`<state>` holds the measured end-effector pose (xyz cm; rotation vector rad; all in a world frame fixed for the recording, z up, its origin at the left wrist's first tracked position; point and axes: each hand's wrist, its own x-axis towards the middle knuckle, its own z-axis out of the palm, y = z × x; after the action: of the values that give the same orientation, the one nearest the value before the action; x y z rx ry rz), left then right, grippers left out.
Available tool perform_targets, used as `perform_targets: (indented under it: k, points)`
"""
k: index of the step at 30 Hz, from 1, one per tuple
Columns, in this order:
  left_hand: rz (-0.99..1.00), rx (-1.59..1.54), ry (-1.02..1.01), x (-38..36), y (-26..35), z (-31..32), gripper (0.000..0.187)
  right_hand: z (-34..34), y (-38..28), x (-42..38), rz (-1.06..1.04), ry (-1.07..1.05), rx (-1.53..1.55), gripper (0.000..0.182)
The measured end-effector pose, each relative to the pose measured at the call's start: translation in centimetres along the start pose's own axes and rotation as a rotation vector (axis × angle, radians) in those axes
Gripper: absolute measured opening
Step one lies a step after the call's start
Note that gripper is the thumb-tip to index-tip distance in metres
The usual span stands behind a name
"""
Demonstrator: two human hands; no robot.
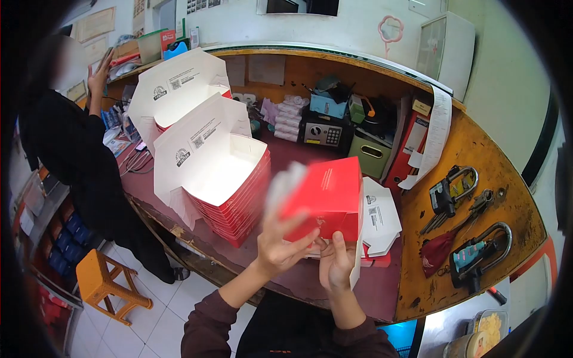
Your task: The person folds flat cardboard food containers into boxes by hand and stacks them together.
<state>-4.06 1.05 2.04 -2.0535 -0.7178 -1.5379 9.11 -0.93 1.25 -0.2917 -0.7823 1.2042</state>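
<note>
Both hands (310, 250) grip red box (325, 197) beside nested stack (230, 197).

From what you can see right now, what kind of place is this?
Probably the service counter of a takeaway food shop. Both hands fold a red box beside nested stacks of red boxes, and a small safe and receipt paper sit on the wooden counter.

Head view: even, bright indoor light, source out of frame. Strong fisheye distortion; black vignette around all edges, lines bowed toward the rim. Left hand (280, 238) fingers motion-blurred, also the near edge of the red box (325, 197). White flaps of the stacked boxes (209, 161) close to overexposed. Soft shadows under the surface (471, 197), lower left
</note>
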Motion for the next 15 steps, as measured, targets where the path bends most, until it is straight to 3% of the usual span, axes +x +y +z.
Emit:
perform_targets:
  k: [4, 5, 7, 10, 11, 13, 15]
  points:
    - [-0.141, -0.215, -0.102, 0.5, 0.0, -0.4, 0.061, -0.7, -1.3, 1.2, -0.111, 0.121, -0.119, 0.034]
    - [-0.21, -0.29, -0.13, 0.8, -0.2, -0.5, 0.07, -1.0, -1.8, 1.2, -0.043, 0.134, -0.171, 0.035]
    - [-0.142, -0.14, -0.232, 1.0, 0.1, -0.5, 0.078, -0.4, -1.9, 1.3, -0.028, 0.146, -0.187, 0.039]
    - [-0.147, -0.056, -0.249, 0.2, 0.1, 0.5, 0.075, -1.1, -0.7, 1.9, -0.222, 0.039, -0.631, 0.05]
    - [-0.226, -0.109, -0.232, 0.0, 0.1, 0.8, 0.078, -0.3, -1.3, 1.9, -0.435, -0.065, -0.988, 0.053]
    - [-0.303, -0.168, -0.216, 0.0, 0.5, 0.8, 0.081, -2.4, -0.1, 3.0, -0.361, -0.236, -0.97, 0.053]
    - [-0.518, -0.287, -0.276, 0.6, 1.2, 0.1, 0.091, -5.5, -0.2, 4.4, -0.119, -0.47, -0.854, 0.046]
